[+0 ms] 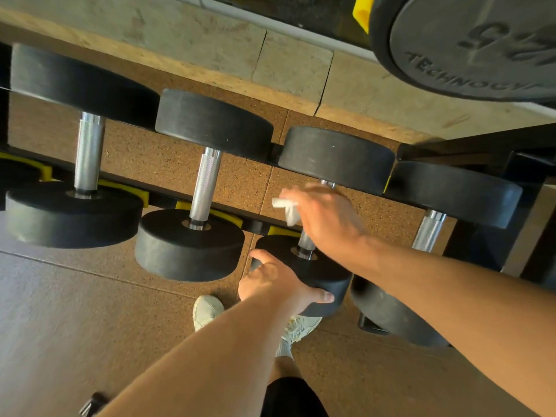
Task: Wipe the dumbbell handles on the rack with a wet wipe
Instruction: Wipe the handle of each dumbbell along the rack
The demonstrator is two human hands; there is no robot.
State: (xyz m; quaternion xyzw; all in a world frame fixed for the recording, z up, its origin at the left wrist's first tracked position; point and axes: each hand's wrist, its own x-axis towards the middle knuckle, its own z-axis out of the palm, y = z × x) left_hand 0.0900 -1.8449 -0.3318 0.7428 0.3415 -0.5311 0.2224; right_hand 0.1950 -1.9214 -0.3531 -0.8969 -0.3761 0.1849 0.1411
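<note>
Here, four dumbbells are sitting side by side on a black rack (168, 192) with yellow cradles (126, 188), each long axis running away from the person, one head near and one far. The third dumbbell from the left (337, 155) is the one being handled. Its handle (306, 240) is lying near-to-far like the others — a slim chrome bar, mostly covered by the right hand, only a short bare stretch showing by the near head.

The heads are thick, round, matte black discs, rubbery in look; the neighbouring handles (206, 185) are showing fine knurling on bright metal. The floor (234, 176) under the rack is a speckled, cork-brown mat.

The right hand (326, 219) is lying over the handle with a white wet wipe (288, 210) crumpled beneath its fingers, a loose corner hanging out to the left. The hand is blurred, so whether the fingers are wrapping fully around the bar cannot be told — they are at least holding the wipe.

The left hand (270, 282) is gripping the near head (328, 281) of the same dumbbell, fingers curled over its left rim and thumb pressing against its front edge.
</note>
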